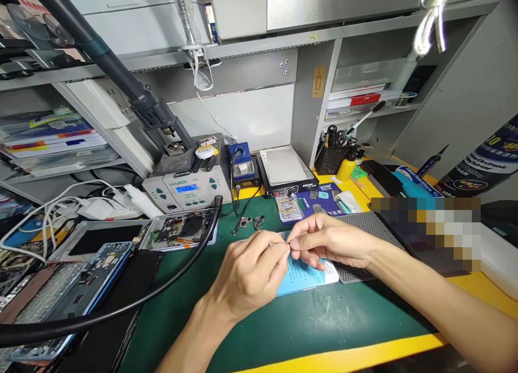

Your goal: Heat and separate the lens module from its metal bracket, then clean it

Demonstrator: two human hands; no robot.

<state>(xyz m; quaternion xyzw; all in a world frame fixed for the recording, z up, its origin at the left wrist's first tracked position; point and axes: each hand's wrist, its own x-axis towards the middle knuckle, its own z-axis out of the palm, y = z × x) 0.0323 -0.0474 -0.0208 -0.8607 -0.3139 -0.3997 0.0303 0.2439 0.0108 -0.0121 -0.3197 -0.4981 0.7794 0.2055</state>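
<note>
At frame centre, I am pinching a tiny dark piece, too small to identify, between the fingertips of my bare left hand and bare right hand; beneath, a light-blue printed sheet is lying on a dark-green mat, lower middle.

Tiny dark piece — mostly hidden, shape unclear — between left hand and right hand, above blue sheet.

Control unit (display lit blue) stands left of centre. Dark spray can occupies the right edge.
</note>
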